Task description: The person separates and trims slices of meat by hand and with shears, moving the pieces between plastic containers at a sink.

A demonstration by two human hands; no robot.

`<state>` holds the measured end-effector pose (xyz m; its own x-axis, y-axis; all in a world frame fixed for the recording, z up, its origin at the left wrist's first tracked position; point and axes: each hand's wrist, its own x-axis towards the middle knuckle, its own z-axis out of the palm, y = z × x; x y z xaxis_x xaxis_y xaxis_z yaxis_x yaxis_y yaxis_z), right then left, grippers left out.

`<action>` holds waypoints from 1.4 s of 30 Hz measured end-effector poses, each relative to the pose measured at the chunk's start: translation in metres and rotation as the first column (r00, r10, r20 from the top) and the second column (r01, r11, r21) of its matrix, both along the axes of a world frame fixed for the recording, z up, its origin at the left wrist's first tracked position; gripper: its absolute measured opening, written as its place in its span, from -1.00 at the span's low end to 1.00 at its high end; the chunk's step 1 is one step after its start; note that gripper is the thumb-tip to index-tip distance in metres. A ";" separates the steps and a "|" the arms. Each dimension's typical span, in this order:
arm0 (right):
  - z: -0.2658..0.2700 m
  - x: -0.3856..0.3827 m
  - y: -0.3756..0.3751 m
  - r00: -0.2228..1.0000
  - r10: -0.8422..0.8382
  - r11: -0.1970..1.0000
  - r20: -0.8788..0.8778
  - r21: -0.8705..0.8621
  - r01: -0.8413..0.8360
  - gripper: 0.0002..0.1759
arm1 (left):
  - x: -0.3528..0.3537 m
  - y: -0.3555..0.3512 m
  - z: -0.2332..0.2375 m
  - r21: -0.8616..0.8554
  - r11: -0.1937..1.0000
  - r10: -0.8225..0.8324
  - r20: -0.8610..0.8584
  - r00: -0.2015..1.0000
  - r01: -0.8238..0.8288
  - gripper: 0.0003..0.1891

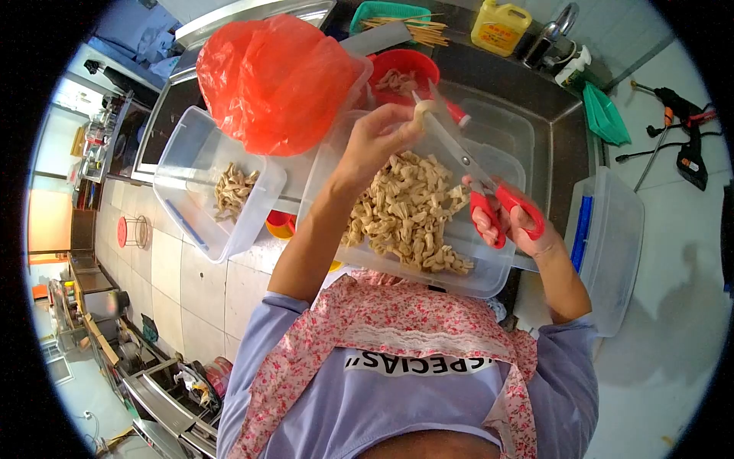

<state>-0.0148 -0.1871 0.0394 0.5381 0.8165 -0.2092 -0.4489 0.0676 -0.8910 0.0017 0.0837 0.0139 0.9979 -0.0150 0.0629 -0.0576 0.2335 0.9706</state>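
Note:
My left hand [378, 138] pinches a pale, curled piece [423, 117] above a clear plastic tub [489, 279]. Closed around red handles, my right hand [521, 223] holds scissors [466, 160], whose parted blades reach up to the piece at my left fingertips. Many pale, folded pieces [409, 214] lie heaped in the tub under my hands. Behind the blades, a red bowl [436, 70] holds pinkish pieces [396, 82].
A red plastic bag [267, 84] bulges at the upper left, over another clear tub [218, 241] with pale pieces. Behind are a green basket [382, 9] with wooden sticks, a yellow jug [498, 29] and a faucet [552, 34]. A clear container [615, 252] stands right.

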 end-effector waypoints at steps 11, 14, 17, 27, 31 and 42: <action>-0.004 0.010 -0.010 0.985 -0.024 0.988 0.170 -0.147 0.050 -0.16 | 0.010 0.001 -0.001 0.146 0.988 -0.044 -0.064 0.997 0.053 -0.79; -0.001 0.012 -0.009 0.990 -0.027 0.978 0.139 -0.201 0.055 -0.14 | 0.010 0.006 -0.002 0.139 0.986 -0.081 -0.109 0.991 0.096 -0.78; 0.003 0.013 -0.012 0.991 0.000 0.970 0.133 -0.240 0.032 -0.09 | 0.009 0.008 -0.006 0.138 0.984 -0.100 -0.107 0.989 0.114 -0.78; 0.019 0.016 -0.008 0.997 0.051 0.998 -0.051 -0.032 -0.052 0.02 | 0.018 0.003 -0.020 -0.312 0.925 -0.232 -0.016 0.973 0.216 -0.44; 0.016 0.018 -0.009 0.996 0.013 1.000 -0.094 0.014 -0.012 -0.01 | 0.016 0.000 -0.026 -0.403 0.878 -0.314 -0.076 0.946 0.259 -0.48; 0.006 0.013 -0.011 0.973 -0.001 0.997 -0.231 0.076 0.020 0.01 | 0.015 0.008 -0.031 -0.017 0.946 -0.323 -0.157 0.933 0.324 -0.71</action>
